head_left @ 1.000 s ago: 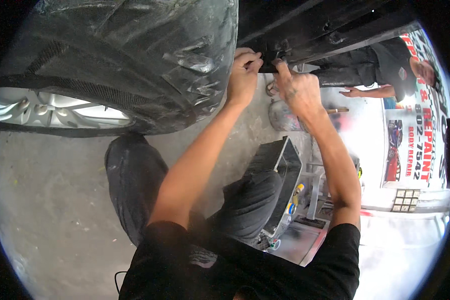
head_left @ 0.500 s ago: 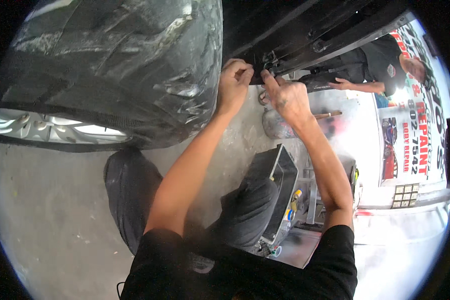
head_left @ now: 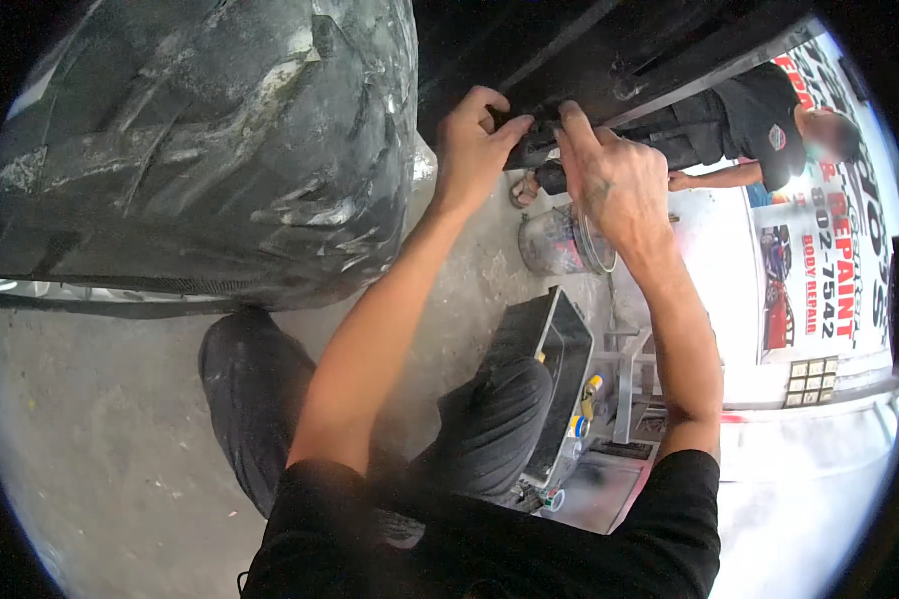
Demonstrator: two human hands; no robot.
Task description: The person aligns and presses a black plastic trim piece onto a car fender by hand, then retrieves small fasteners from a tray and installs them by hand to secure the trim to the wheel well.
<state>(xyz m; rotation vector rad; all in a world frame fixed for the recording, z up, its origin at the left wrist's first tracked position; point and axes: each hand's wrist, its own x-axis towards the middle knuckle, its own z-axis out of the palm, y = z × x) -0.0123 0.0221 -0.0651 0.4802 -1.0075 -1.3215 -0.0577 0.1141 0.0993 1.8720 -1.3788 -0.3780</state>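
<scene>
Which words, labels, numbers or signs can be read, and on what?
White banner: large sideways red and black lettering with digits, legible but not copied here.
Emblem on the other person's black shirt: too small to read.
Pale print on the wearer's black shirt: too blurred to read.

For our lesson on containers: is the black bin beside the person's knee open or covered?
Open: the black bin shows its dark inner wall inside the rim, with no lid visible across it.
</scene>
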